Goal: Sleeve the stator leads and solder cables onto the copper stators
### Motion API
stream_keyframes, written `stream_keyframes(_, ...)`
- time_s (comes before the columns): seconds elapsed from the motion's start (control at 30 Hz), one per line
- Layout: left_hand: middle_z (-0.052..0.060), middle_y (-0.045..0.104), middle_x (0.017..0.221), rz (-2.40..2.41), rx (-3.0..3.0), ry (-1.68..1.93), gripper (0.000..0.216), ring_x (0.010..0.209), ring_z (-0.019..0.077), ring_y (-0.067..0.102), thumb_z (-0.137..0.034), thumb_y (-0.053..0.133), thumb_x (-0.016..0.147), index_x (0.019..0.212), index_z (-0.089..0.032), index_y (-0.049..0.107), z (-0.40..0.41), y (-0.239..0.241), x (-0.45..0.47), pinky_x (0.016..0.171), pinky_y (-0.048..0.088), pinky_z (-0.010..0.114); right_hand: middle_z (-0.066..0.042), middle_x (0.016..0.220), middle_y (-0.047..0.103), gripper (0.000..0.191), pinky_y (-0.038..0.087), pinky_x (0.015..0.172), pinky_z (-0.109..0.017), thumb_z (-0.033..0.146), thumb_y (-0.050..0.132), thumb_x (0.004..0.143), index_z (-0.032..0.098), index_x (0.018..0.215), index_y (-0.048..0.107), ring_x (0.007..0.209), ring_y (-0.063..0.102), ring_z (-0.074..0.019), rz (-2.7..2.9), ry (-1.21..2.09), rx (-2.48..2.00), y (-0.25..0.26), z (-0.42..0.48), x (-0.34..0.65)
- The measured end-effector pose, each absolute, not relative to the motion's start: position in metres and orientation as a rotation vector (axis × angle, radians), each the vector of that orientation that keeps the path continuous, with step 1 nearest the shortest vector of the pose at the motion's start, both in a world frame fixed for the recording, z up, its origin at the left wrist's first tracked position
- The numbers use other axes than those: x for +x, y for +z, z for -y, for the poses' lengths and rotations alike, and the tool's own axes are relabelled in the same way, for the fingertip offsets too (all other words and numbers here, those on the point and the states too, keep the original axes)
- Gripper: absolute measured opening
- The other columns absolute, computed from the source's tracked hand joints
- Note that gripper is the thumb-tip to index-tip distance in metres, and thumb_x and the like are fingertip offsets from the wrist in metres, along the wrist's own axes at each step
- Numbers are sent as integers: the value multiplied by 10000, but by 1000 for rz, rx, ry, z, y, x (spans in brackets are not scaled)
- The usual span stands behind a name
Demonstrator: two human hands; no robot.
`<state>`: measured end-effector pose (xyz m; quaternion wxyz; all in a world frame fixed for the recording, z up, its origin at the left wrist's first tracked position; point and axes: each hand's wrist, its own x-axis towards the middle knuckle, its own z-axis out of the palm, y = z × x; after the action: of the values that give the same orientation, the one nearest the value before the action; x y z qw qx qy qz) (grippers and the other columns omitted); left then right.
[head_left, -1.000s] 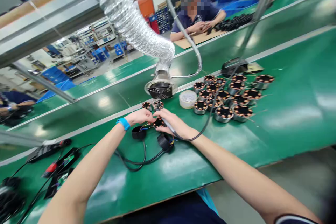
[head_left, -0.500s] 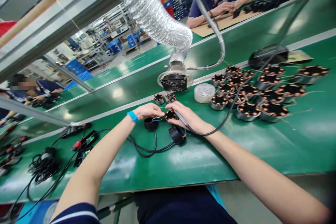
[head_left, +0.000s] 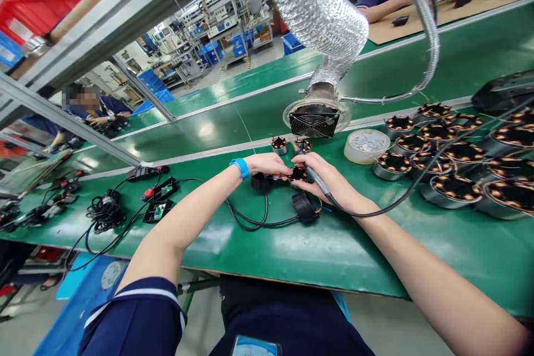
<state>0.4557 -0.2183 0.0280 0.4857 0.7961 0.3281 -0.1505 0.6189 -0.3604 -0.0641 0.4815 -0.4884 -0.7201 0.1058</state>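
Note:
My left hand point(head_left: 269, 164), with a blue wristband, pinches thin coloured wires at a small copper-wound stator point(head_left: 297, 174) on the green bench point(head_left: 292, 245). My right hand point(head_left: 327, 181) grips a soldering iron point(head_left: 315, 175) like a pen, its tip at that stator and its black cord trailing off to the right. Just beside the hands lie two black round housings point(head_left: 304, 206), joined by black cables. Two more small stators point(head_left: 279, 145) stand just beyond my fingers.
A fume fan point(head_left: 314, 119) on a silver duct hangs just behind the hands. A white tub point(head_left: 366, 145) and several larger stators point(head_left: 450, 169) stand at right. Circuit boards point(head_left: 161, 200) and coiled leads point(head_left: 102, 211) lie at left. Other people work across the conveyor.
My head has swung left and closer, so the bench's left side shows more. Both hands stay at the small stator with the iron in the same grip.

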Motion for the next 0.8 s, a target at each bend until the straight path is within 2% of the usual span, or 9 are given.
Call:
stream_keyframes(0.1, 23, 598, 579, -783, 1827, -338, 318, 537, 91, 443, -424, 827, 684, 625, -132, 713, 216, 25, 453, 518, 271, 244, -72, 1170, 596, 452, 557, 868, -405, 305, 718, 914, 300, 1319, 517, 1014, 638, -271, 1758, 246, -1203, -63, 362, 620)
stream_keyframes(0.2, 26, 637, 633, -728, 1744, -289, 282, 573, 86, 461, -392, 839, 663, 692, -127, 750, 212, 26, 443, 537, 283, 231, -78, 1163, 600, 448, 556, 858, -409, 315, 716, 917, 295, 1320, 520, 1004, 638, -275, 1768, 250, -1210, -61, 363, 619)
stream_keyframes(0.33, 21, 640, 649, -739, 1713, -245, 378, 564, 78, 439, -435, 906, 568, 708, -121, 750, 208, 21, 434, 528, 252, 229, -76, 1160, 602, 445, 554, 862, -408, 320, 716, 916, 293, 1318, 526, 1005, 639, -275, 1761, 253, -1217, -58, 364, 618)
stream_keyframes(0.5, -8, 569, 594, -817, 1722, -230, 505, 528, 61, 334, -510, 963, 432, 640, -125, 712, 203, 18, 424, 513, 173, 244, -72, 1152, 599, 455, 550, 891, -424, 317, 721, 912, 293, 1323, 528, 1012, 632, -275, 1738, 258, -1215, -58, 364, 617)
stream_keyframes(0.6, 2, 578, 621, -815, 1732, -198, 543, 542, 66, 330, -578, 945, 447, 638, -127, 712, 203, 20, 419, 525, 177, 251, -78, 1166, 602, 460, 552, 899, -436, 319, 718, 915, 295, 1331, 524, 1025, 631, -281, 1739, 251, -1220, -59, 364, 617)
stream_keyframes(0.8, -6, 511, 558, -794, 1974, -212, 532, 533, 88, 316, -667, 869, 594, 675, -148, 780, 223, 25, 435, 539, 163, 300, -83, 1176, 599, 450, 561, 887, -434, 320, 718, 914, 294, 1320, 526, 1029, 638, -284, 1750, 223, -1232, -61, 364, 617)
